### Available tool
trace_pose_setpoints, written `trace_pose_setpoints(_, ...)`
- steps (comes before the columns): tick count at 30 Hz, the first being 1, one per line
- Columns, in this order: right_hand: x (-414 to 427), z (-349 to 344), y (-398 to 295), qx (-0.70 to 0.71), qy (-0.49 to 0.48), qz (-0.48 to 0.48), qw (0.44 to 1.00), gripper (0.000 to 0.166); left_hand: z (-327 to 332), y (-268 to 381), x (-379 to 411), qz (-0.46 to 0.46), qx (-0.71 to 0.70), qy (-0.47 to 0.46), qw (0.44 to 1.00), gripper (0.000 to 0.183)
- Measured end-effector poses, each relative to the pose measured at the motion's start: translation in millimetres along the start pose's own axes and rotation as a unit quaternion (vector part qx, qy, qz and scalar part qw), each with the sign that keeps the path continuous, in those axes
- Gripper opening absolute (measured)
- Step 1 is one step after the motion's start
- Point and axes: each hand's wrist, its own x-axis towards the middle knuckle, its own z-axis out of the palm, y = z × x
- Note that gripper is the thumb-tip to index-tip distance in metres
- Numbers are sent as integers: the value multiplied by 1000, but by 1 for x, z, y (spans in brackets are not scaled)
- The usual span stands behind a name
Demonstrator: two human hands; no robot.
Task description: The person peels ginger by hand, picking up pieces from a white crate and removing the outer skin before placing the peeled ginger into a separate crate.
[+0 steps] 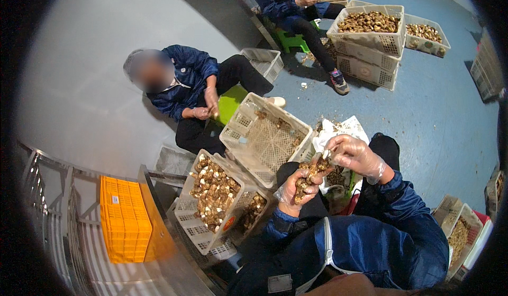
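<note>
My left hand (297, 187), in a clear plastic glove, grips a cluster of brown mushrooms (304, 185). My right hand (355, 157), gloved the same way, pinches a mushroom (324, 162) with a white part showing, at the cluster's upper end. Its fingertips partly hide that piece. Beyond my left hand stands a white plastic crate (274, 173) with a few mushrooms along its inner edges. To the left, another crate (204, 242) is heaped with mushrooms (214, 193) whose pale cut parts show. Below my hands lies a white bag (357, 127) with dark scraps around it.
A co-worker (190, 74) sits across the crates, hands together. Another person (278, 2) sits on a green stool (291, 40) beside stacked crates (367, 72). An orange crate (125, 220) rests on a metal rack (73, 216). At right stands a crate of pale pieces (458, 236).
</note>
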Motion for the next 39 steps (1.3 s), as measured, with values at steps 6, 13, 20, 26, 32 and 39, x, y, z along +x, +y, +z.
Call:
trace_pose_setpoints(6,2,-13,-10,66,-44,77,994,11,-1,-1,-3,-33,-15,-7,999,61)
trace_pose_setpoints(13,2,-11,-6,37,14,107,994,18,15,-11,-12,103,324,99,935,51)
trace_pose_setpoints(20,-8,-6,-1,110,60,201,971,12,34,-11,-7,378,754,50,534,37)
trace_pose_setpoints(26,-9,0,1,165,76,212,960,10,57,-13,-3,440,861,-13,257,49)
trace_pose_setpoints(32,-8,6,-6,81,107,216,967,12,59,-6,-5,433,891,-45,129,50)
trace_pose_setpoints(39,-8,9,-6,79,101,176,976,13,58,-7,-8,424,899,-31,101,47)
